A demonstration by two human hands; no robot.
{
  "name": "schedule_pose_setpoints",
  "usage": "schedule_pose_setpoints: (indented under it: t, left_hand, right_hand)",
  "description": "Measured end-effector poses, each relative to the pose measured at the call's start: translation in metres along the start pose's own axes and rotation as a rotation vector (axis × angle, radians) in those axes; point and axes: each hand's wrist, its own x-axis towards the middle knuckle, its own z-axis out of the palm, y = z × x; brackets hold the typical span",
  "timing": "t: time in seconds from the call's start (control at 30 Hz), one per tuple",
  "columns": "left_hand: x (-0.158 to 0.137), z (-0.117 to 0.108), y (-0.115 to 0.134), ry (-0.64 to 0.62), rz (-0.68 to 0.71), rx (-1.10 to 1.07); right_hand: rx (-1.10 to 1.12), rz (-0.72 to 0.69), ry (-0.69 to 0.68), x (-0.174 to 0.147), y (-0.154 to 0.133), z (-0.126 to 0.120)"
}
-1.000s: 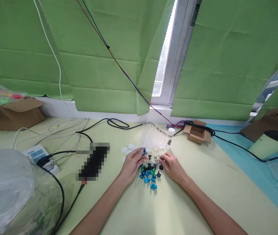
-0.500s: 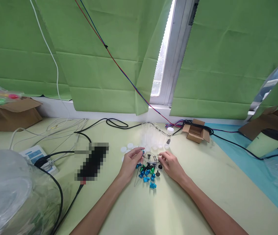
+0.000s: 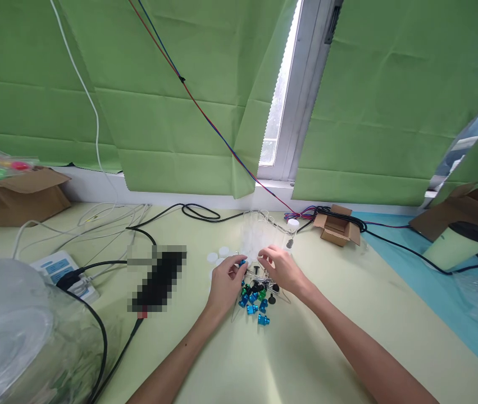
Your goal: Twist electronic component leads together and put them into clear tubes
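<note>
My left hand (image 3: 227, 280) is closed, its thumb and fingers pinching a small blue metal fitting (image 3: 242, 262) just left of the pile. Over the back of the pile is my right hand (image 3: 283, 270), its fingertips drawn together; whatever they hold is too small to make out. Between and below the hands lie several blue metal fittings (image 3: 252, 309), some green ones (image 3: 262, 294), black-headed screw-like pieces (image 3: 272, 299) and thin metal rods. Clear plastic tubes (image 3: 252, 235) stand just behind my hands, with white round caps (image 3: 212, 257) to the left.
A white-capped tube (image 3: 293, 224) stands behind the right hand. Farther right are a small open carton (image 3: 337, 227), coiled black cable (image 3: 323, 210) and a lidded cup (image 3: 458, 247). On the left are a power strip (image 3: 64, 272), cables and a large clear plastic container (image 3: 7, 331).
My right hand has moved left and away from me, toward the left fingertips. My left hand has shifted slightly, still pinching the blue fitting.
</note>
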Motion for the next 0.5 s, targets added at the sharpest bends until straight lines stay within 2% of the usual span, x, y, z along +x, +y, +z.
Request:
schedule_pose_setpoints:
  t: [0.07,0.17,0.5]
  left_hand:
    - [-0.002,0.0,-0.004,0.009,0.091,0.141]
    - [-0.003,0.0,-0.008,0.012,0.17,0.229]
    - [-0.006,0.001,-0.008,0.012,0.214,0.309]
  right_hand:
    - [-0.034,0.023,-0.078,0.007,0.0,0.001]
    - [-0.067,0.028,-0.158,0.011,0.003,0.004]
    - [-0.017,0.08,-0.213,0.009,0.021,0.005]
